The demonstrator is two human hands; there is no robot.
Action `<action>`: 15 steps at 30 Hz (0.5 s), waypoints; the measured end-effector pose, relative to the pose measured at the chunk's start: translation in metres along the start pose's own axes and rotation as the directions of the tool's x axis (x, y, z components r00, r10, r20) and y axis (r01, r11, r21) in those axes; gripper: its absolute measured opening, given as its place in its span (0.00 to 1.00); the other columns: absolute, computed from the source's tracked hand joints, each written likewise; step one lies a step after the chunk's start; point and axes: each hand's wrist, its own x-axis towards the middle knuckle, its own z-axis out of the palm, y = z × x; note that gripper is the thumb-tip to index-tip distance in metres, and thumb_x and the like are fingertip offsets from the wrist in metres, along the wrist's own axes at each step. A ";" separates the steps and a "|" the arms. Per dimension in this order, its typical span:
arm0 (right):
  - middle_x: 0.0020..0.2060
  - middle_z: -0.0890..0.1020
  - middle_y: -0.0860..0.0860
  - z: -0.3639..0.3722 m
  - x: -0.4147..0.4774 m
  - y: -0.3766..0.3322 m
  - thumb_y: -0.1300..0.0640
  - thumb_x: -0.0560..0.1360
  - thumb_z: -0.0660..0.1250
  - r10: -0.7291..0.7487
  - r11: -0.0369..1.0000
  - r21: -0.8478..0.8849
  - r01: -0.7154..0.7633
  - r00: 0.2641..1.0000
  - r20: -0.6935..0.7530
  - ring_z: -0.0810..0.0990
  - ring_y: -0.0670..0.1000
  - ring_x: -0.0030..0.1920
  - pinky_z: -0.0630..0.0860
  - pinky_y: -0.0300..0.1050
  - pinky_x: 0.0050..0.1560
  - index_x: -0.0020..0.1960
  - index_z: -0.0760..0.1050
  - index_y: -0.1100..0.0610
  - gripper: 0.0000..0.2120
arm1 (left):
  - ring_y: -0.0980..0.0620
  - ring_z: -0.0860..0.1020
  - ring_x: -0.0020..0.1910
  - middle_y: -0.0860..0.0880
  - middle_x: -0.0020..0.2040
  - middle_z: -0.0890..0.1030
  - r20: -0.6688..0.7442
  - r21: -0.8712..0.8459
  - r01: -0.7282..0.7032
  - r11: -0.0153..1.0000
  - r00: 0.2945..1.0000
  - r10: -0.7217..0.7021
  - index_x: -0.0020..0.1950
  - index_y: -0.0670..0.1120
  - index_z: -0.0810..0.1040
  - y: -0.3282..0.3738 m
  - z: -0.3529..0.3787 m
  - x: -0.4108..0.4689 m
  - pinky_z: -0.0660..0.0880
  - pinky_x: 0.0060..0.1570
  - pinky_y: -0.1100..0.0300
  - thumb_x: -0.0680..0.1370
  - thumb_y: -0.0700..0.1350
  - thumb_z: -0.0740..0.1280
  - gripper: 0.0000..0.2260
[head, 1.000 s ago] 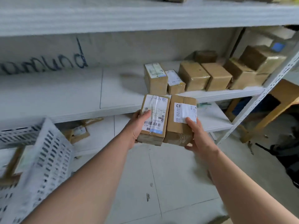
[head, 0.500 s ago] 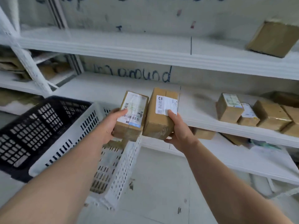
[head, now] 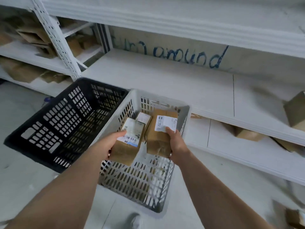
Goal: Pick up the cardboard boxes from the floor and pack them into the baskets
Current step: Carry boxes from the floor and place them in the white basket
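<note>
The person's left hand [head: 108,147] grips a small brown cardboard box with a barcoded white label [head: 127,146]. Its thumb lies across the label's near edge and its fingers curl round the box's underside, mostly hidden. The right hand [head: 177,144] grips a taller brown cardboard box with a plain white shipping label [head: 157,141], thumb tip pressed on the label's lower corner and fingers wrapped behind, out of sight. The two boxes are held side by side, a narrow gap between them, above the open top of a white perforated plastic basket [head: 135,180] standing on the pale floor. Inside that basket, at twelve o'clock of the left-hand box, a third labelled cardboard box [head: 143,118] rests near the far wall. A black perforated plastic basket [head: 54,128] touches the white one at its nine o'clock side. At twelve o'clock beyond both runs a white shelf board [head: 165,83], with blue handwriting [head: 186,55] on the wall behind. At three o'clock, a brown carton [head: 295,111] sits on the shelf.
</note>
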 end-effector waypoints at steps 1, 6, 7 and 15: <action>0.58 0.80 0.54 0.005 0.014 0.010 0.46 0.80 0.62 0.016 1.000 0.000 -0.016 0.999 -0.042 0.81 0.56 0.52 0.81 0.53 0.47 0.69 0.67 0.48 0.19 | 0.42 0.76 0.56 0.43 0.58 0.79 0.009 0.016 0.046 0.999 0.999 -0.047 0.64 0.48 0.73 -0.002 -0.004 0.016 0.73 0.59 0.45 0.66 0.67 0.71 0.34; 0.56 0.80 0.57 0.025 0.063 0.064 0.43 0.77 0.63 0.186 0.982 0.029 -0.184 0.969 -0.160 0.82 0.60 0.54 0.79 0.62 0.55 0.68 0.67 0.53 0.23 | 0.41 0.74 0.63 0.43 0.67 0.74 0.092 0.071 0.172 0.983 0.980 -0.178 0.70 0.52 0.71 -0.017 -0.009 0.088 0.70 0.64 0.43 0.51 0.73 0.73 0.51; 0.56 0.80 0.58 0.027 0.071 0.075 0.42 0.76 0.64 0.216 0.976 0.033 -0.214 0.958 -0.187 0.81 0.61 0.54 0.78 0.64 0.57 0.68 0.67 0.54 0.25 | 0.41 0.75 0.62 0.43 0.67 0.75 0.115 0.082 0.174 0.981 0.976 -0.183 0.69 0.52 0.72 -0.019 -0.008 0.097 0.71 0.64 0.43 0.53 0.73 0.73 0.49; 0.54 0.81 0.58 0.026 0.108 0.138 0.40 0.75 0.65 0.364 0.931 0.164 -0.327 0.869 -0.336 0.81 0.61 0.53 0.76 0.63 0.59 0.66 0.69 0.55 0.26 | 0.43 0.78 0.61 0.47 0.64 0.79 0.230 0.169 0.171 0.971 0.951 -0.208 0.63 0.55 0.77 -0.074 0.009 0.193 0.72 0.62 0.42 0.51 0.76 0.72 0.45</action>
